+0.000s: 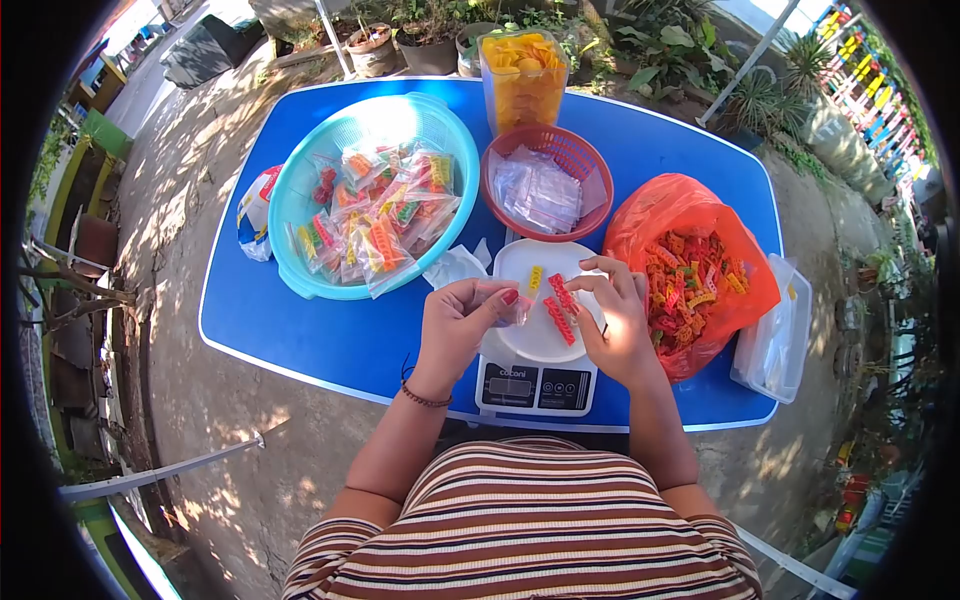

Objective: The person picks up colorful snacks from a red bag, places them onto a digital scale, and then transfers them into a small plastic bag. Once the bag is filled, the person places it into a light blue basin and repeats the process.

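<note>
My left hand (468, 318) pinches a small clear plastic bag (516, 308) between thumb and fingers, at the left side of a white plate (507, 262). The plate rests on a digital kitchen scale (535, 388). Over the right part of the plate, my right hand (617, 318) has its thumb and a finger closed on a red ladder-shaped snack piece (563, 294). Another red snack piece (559, 321) lies just below it, and a yellow one (535, 279) sits near the bag. The scale's reading is too dim to read.
A turquoise basket (290, 272) at left holds several filled snack bags. A red basket (600, 205) holds clear bags. Behind it stands a tub of yellow pieces (523, 80). At right are an orange bag (640, 215) of loose snack pieces and a clear plastic container (785, 340).
</note>
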Available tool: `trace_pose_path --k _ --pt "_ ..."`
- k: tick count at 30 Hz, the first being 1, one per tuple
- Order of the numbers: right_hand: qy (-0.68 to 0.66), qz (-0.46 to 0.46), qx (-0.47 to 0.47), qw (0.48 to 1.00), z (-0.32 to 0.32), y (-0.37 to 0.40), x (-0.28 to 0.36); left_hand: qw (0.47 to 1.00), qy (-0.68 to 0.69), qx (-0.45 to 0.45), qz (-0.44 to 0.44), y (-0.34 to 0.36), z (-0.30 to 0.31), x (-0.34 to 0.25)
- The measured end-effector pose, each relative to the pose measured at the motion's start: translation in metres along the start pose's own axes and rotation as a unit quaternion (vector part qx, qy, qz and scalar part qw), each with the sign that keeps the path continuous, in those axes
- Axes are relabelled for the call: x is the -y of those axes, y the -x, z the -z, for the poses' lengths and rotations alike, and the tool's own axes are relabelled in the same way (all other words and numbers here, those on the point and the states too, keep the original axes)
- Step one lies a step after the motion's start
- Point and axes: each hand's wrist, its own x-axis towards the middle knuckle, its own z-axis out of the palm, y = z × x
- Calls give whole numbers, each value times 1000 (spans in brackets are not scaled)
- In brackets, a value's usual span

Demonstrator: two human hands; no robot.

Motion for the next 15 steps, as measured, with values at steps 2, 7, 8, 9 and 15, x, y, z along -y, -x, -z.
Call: trace_pose_path --k 2,7,8,9,15 --pt "11 -13 2 1000 -6 9 -7 1000 -2 -9 -5 1 -1 1" --pt "-60 -52 10 997 -16 19 -15 999 41 -19 22 0 -9 1" --pt "-65 -63 9 996 -16 20 -15 998 52 -16 24 0 -8 3" --pt "-70 -74 8 995 -16 21 -14 998 53 -14 34 1 -8 4" --pt "55 -27 -3 998 -9 18 -15 990 101 8 96 4 -5 7"
